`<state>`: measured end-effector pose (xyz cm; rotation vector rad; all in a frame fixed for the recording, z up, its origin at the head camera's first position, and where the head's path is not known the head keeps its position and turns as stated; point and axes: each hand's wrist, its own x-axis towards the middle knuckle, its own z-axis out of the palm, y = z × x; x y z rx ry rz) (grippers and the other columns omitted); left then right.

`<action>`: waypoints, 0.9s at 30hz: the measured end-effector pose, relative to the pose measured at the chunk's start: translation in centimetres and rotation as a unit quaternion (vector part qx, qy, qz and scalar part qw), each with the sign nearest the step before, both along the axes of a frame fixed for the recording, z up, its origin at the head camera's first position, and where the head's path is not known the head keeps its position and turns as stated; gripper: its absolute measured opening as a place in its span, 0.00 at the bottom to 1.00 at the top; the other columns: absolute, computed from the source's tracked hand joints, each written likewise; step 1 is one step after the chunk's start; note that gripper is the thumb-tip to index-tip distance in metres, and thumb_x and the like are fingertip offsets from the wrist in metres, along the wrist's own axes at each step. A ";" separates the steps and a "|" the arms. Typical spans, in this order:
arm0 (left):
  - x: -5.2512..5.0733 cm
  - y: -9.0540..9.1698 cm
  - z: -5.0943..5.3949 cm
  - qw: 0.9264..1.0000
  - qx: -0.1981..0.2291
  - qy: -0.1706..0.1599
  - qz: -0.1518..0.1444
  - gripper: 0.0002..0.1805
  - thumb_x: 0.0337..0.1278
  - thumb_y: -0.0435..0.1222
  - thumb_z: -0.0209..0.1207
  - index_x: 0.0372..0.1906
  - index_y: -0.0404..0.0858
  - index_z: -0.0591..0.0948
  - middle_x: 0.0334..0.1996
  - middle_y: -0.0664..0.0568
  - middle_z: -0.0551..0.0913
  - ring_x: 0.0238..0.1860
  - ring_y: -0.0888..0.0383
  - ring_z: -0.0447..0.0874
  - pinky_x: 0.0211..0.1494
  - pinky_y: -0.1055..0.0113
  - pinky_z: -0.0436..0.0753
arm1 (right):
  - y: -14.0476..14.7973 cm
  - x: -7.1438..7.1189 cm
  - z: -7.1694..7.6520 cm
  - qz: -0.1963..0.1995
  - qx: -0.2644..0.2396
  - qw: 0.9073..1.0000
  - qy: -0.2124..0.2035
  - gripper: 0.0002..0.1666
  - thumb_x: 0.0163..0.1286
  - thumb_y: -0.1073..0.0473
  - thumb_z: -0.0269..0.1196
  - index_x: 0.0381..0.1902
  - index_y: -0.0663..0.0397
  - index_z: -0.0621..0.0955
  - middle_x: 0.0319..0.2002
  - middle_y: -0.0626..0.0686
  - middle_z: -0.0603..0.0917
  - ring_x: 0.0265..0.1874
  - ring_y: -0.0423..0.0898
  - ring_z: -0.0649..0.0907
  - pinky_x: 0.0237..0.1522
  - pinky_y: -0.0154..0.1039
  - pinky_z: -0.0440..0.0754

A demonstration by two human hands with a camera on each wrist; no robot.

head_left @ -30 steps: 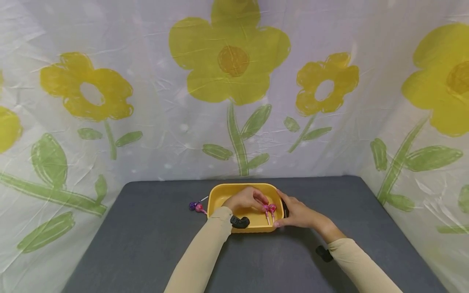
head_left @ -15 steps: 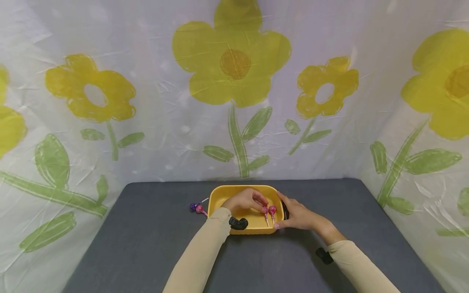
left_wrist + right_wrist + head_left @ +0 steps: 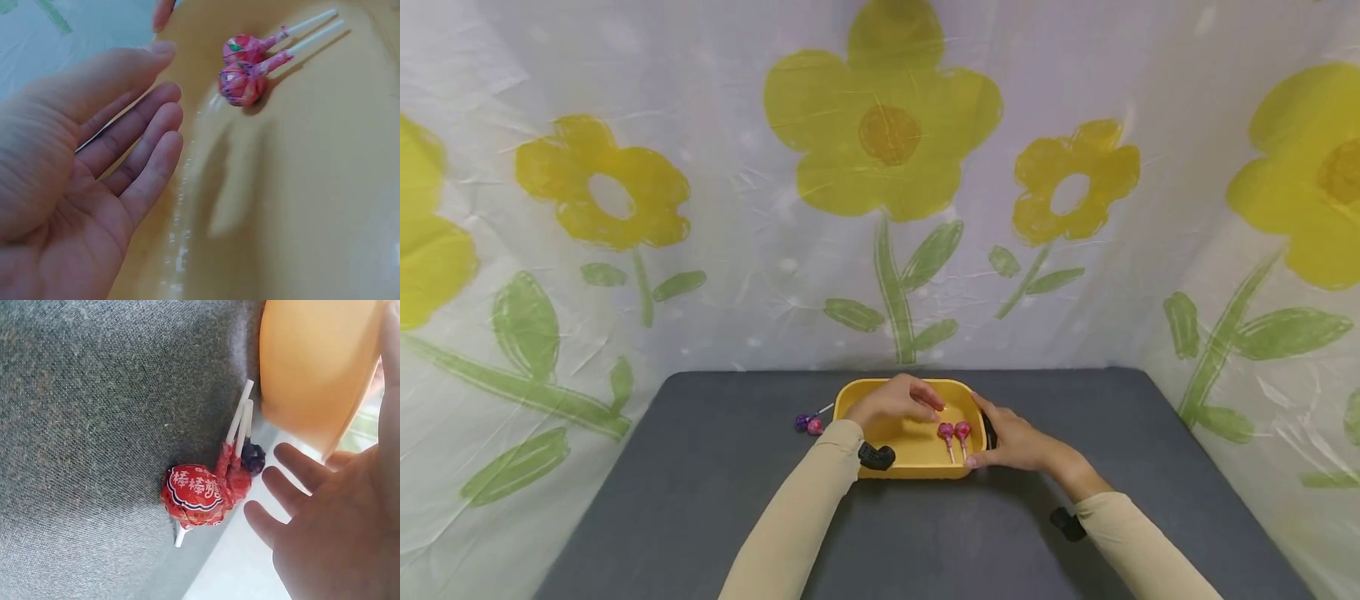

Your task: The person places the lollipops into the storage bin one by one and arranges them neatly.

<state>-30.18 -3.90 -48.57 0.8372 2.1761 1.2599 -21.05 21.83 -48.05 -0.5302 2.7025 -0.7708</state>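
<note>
Two pink-wrapped lollipops (image 3: 954, 432) lie side by side at the right end of a yellow container (image 3: 910, 472); both (image 3: 242, 82) show large in the left wrist view. Just left of them, over the container, my left hand (image 3: 897, 402) hovers with bent, parted fingers and nothing in them. My right hand (image 3: 1018, 442) rests at the container's right end, thumb by the front corner and a finger by the back one. In the right wrist view its lower fingers (image 3: 294, 487) spread beside several red lollipops (image 3: 195, 495) and a dark one (image 3: 253, 456) on the grey surface.
Outside the container's left end lie a purple lollipop (image 3: 803, 422) and a pink one (image 3: 816, 427) on the grey table (image 3: 730, 467). A curtain (image 3: 760, 317) with yellow flowers hangs behind the table.
My left hand has let go of the left one of the two lollipops in the container and drawn back slightly up and left. My right hand has stayed at the container's end.
</note>
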 end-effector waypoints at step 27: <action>1.4 -13.6 6.5 0.992 0.065 0.041 0.102 0.18 0.59 0.39 0.67 0.54 0.39 0.83 0.51 0.45 0.86 0.52 0.57 0.86 0.59 0.58 0.83 | -0.1 0.1 0.4 0.002 -0.001 1.000 0.001 0.71 0.55 0.34 0.72 0.80 0.55 0.44 0.75 0.69 0.58 0.73 0.69 0.61 0.67 0.69 0.64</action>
